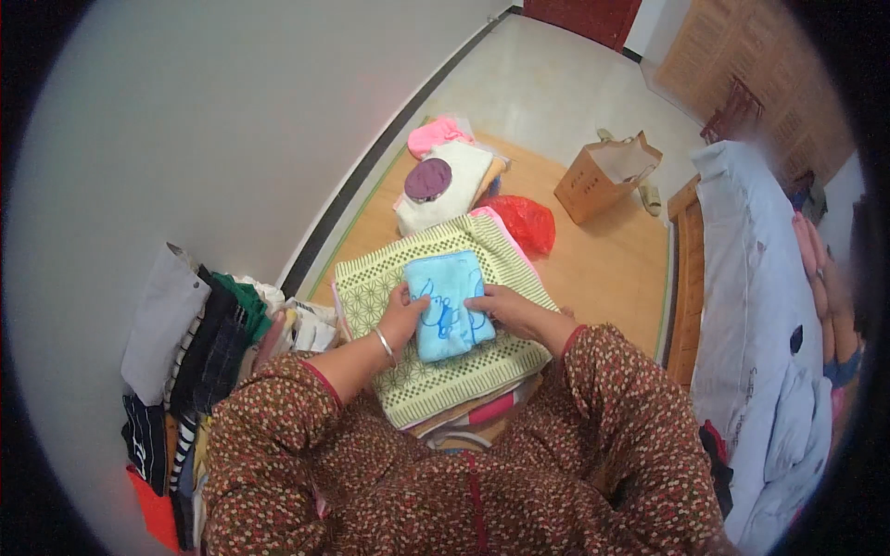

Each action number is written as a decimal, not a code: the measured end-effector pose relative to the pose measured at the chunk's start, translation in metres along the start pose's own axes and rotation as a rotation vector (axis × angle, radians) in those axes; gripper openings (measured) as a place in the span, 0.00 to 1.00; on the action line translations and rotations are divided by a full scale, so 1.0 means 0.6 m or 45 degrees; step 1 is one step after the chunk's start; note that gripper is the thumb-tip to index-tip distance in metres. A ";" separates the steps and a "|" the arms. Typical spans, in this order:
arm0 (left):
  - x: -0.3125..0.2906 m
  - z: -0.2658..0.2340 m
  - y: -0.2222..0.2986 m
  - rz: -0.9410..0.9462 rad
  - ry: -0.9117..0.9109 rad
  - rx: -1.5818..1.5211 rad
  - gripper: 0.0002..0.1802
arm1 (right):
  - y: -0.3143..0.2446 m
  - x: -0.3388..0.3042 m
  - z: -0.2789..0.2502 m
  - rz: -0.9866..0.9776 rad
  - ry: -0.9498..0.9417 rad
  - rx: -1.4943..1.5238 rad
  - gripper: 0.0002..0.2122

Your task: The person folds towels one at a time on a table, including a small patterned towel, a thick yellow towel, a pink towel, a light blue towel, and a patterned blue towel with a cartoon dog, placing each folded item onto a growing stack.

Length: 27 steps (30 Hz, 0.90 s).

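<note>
A folded light-blue towel with darker blue line drawings is held between my two hands. My left hand grips its left edge, thumb on top; a silver bangle circles that wrist. My right hand pinches the right edge the same way, and the fingers beneath are hidden. Under the towel lies a pale green cloth with a dark green pattern, folded flat on top of a stack of other folded fabrics. I cannot tell whether the towel touches that cloth.
Folded clothes stand along the wall on the left. Beyond the stack are a white cloth bundle, a round purple item, a red plastic bag and a brown paper bag. A bed with pale bedding borders the right.
</note>
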<state>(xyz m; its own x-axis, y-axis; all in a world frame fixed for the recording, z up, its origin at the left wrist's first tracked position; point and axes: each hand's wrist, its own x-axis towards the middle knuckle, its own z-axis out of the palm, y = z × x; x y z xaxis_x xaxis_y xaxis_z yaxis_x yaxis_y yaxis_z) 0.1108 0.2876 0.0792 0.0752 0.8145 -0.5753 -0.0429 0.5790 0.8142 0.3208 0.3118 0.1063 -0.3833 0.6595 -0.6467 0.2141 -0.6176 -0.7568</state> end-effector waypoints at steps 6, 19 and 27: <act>-0.038 0.030 0.093 0.245 -0.298 -0.555 0.26 | -0.071 -0.042 0.069 -0.534 0.050 0.305 0.21; -0.033 0.069 0.100 0.322 -0.525 -0.315 0.37 | -0.026 0.002 0.121 -0.948 0.704 -0.497 0.33; -0.034 0.100 0.124 0.445 -0.424 -0.406 0.36 | -0.061 -0.019 0.070 -1.084 0.573 -0.010 0.26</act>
<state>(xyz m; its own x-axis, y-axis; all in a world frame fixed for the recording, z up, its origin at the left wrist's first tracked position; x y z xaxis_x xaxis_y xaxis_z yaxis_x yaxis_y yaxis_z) 0.1658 0.3119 0.1562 0.3096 0.9340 -0.1786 -0.4160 0.3019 0.8578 0.2797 0.3089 0.1453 -0.0325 0.9890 0.1446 0.0299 0.1456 -0.9889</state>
